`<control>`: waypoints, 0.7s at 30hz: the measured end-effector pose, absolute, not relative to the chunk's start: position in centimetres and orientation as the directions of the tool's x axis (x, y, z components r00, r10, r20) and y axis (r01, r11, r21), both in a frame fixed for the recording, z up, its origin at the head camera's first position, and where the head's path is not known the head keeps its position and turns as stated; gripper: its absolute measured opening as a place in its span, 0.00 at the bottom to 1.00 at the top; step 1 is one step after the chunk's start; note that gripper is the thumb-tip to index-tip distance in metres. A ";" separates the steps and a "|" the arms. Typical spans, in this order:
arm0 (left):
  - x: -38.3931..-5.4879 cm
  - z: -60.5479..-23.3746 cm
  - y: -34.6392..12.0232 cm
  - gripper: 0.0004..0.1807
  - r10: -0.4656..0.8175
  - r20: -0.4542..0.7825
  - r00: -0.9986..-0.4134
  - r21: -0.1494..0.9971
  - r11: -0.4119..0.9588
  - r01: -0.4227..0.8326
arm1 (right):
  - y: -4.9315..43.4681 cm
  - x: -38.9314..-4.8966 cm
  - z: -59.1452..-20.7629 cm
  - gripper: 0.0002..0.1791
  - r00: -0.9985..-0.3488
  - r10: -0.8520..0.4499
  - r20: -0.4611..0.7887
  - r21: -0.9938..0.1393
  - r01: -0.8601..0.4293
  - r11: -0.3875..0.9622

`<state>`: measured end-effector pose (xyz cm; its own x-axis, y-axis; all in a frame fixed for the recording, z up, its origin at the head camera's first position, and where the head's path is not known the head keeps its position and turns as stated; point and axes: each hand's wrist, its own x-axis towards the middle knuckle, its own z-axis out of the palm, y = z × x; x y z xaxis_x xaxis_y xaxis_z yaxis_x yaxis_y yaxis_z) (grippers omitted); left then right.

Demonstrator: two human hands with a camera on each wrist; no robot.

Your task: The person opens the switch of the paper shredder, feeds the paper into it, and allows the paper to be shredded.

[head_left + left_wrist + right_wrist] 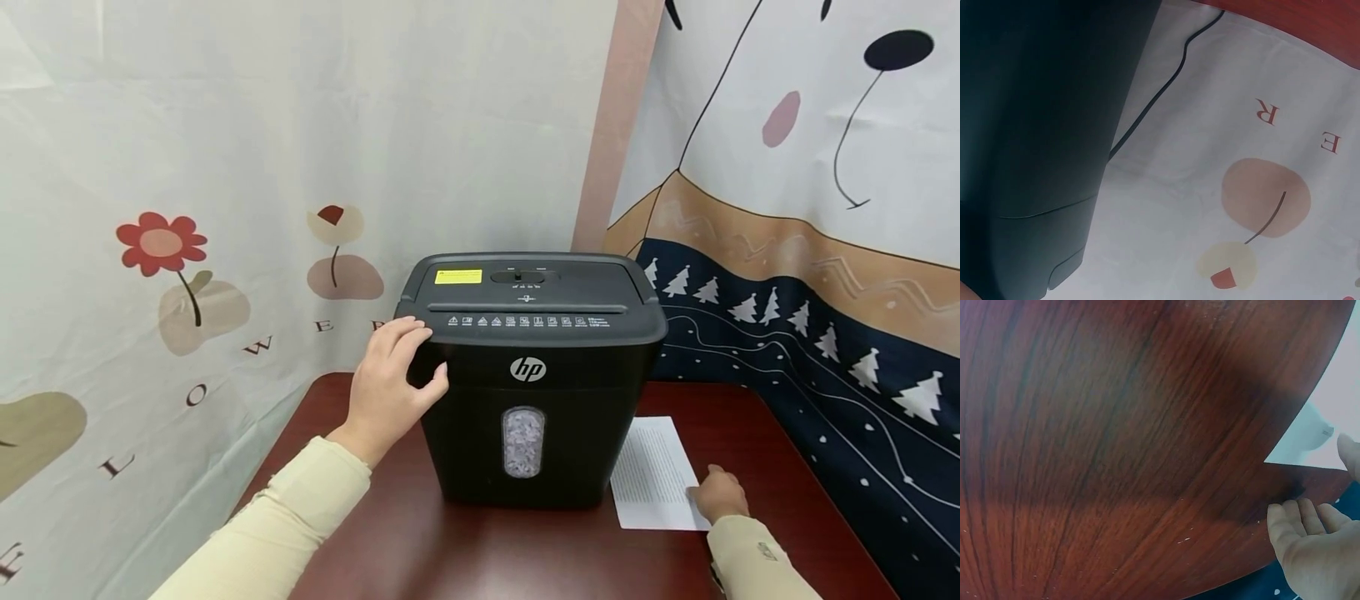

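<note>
A black HP paper shredder [540, 425] stands upright on the table, with a clear window [522, 442] in its front showing shredded paper. My left hand [393, 379] rests at its upper left front corner, thumb spread apart from the fingers. Only the shredder's dark side [1047, 125] fills much of the left wrist view. To the right of the shredder lies a printed sheet of paper [651, 475]. At the sheet's right edge is my right hand [720, 492]. In the right wrist view, a gap separates its thumb from the fingers [1282, 528], beside the paper [1335, 381].
The reddish-brown wooden table [390, 542] carries the shredder and the sheet. A pale printed curtain [465, 125] hangs behind, and a dark blue patterned cloth [795, 383] hangs on the right. A black cord [1154, 100] runs behind the shredder.
</note>
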<state>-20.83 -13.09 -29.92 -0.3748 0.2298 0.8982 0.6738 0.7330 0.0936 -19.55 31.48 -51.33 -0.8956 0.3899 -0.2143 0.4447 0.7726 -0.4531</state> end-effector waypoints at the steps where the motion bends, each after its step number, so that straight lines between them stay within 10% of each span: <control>1: -20.8 -29.9 -13.1 0.19 0.227 0.899 -0.374 0.095 0.732 0.674 | 31.5 -19.6 -51.5 0.34 -0.895 0.393 -0.211 -0.449 0.446 0.774; 21: -20.8 -30.4 -12.8 0.18 0.219 0.906 -0.363 0.094 0.730 0.677 | 30.9 -19.5 -51.6 0.16 -0.923 0.346 -0.166 -0.384 0.384 0.840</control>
<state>-20.75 -12.75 -30.44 -0.3627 0.2191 0.9058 0.6767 0.7302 0.0944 -19.48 30.89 -51.58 -0.9234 0.3461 -0.1657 0.3837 0.8398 -0.3841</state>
